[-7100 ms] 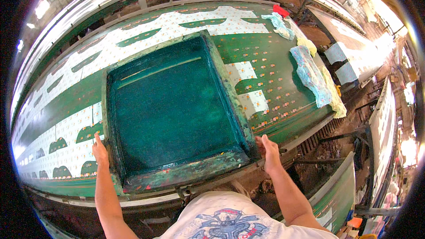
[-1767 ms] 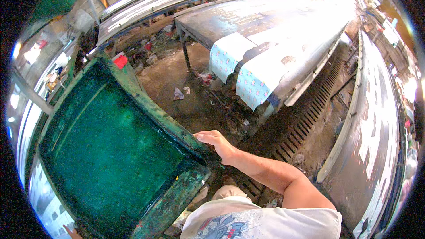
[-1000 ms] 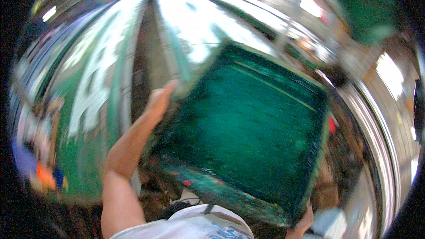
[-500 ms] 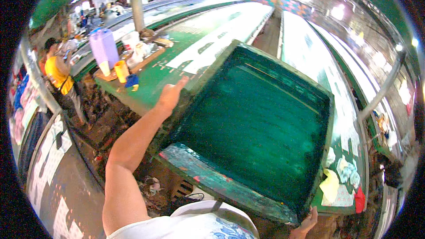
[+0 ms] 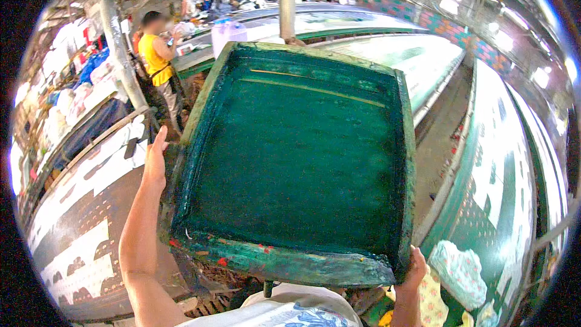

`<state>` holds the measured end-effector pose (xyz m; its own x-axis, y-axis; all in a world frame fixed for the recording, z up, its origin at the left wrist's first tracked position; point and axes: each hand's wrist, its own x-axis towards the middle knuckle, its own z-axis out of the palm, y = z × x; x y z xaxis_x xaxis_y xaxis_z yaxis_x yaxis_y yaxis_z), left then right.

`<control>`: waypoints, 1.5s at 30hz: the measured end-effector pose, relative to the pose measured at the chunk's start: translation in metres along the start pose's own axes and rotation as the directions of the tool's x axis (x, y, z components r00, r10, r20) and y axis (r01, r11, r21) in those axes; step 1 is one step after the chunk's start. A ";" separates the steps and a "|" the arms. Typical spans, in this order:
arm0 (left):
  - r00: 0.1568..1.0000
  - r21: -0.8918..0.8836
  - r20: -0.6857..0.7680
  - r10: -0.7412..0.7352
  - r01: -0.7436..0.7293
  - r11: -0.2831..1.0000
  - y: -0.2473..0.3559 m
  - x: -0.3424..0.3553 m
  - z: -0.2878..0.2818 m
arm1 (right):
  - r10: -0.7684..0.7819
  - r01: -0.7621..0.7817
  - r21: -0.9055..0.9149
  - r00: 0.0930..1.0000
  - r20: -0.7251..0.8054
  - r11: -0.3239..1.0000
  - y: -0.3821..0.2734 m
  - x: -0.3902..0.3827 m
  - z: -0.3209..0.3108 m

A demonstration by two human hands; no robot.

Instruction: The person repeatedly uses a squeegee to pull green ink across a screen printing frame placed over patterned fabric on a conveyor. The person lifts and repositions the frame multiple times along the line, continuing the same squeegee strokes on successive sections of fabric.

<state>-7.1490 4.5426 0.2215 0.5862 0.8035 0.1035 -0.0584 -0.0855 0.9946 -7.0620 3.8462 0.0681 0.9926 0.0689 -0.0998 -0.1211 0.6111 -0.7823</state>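
Note:
I hold a large square screen frame (image 5: 290, 163) in front of me, its dark green mesh facing up inside thick, paint-crusted sides. My left hand (image 5: 156, 160) grips the left side, thumb along the outer edge, with the fingers mostly hidden underneath. Low on the right, my right hand (image 5: 413, 266) is closed on the frame's side near the corner. Crumpled pale blue floral cloth (image 5: 457, 272) and yellow patterned cloth (image 5: 434, 297) lie just beyond my right hand on a green table.
A co-worker in a yellow top (image 5: 157, 54) stands back left by a pole (image 5: 121, 60). Long tables with white pieces (image 5: 78, 242) flank me on both sides. A narrow aisle (image 5: 440, 145) runs ahead right. A purple container (image 5: 224, 36) and another pole (image 5: 287, 6) are behind the frame.
After turning toward other tables, my view has swung further left since half a second ago; the co-worker now appears nearer the middle. I still hold the frame, now squarer to me.

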 end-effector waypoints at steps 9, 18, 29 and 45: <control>0.986 -0.074 -0.139 -0.090 0.081 0.994 -0.019 0.036 -0.062 | 0.171 -0.183 0.032 0.955 0.241 0.983 0.051 0.133 0.082; 0.935 -0.084 -0.353 0.030 -0.063 0.994 -0.080 0.021 -0.119 | 0.348 -0.302 -0.175 0.856 0.382 0.937 0.055 0.239 0.137; 0.856 -0.008 -0.516 0.026 -0.035 0.999 -0.070 -0.036 0.017 | 0.467 -0.347 -0.315 0.711 0.526 0.883 0.053 0.487 0.125; 0.716 0.209 -0.680 0.160 -0.019 0.978 0.095 -0.084 0.292 | 0.614 -0.554 -0.299 0.563 0.553 0.777 -0.080 0.739 0.077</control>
<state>-6.9682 4.2948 0.3064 -0.1394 0.9620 0.2348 0.1010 -0.2221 0.9698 -6.3180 3.9085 0.1040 0.4884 0.8503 -0.1961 -0.6458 0.2010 -0.7366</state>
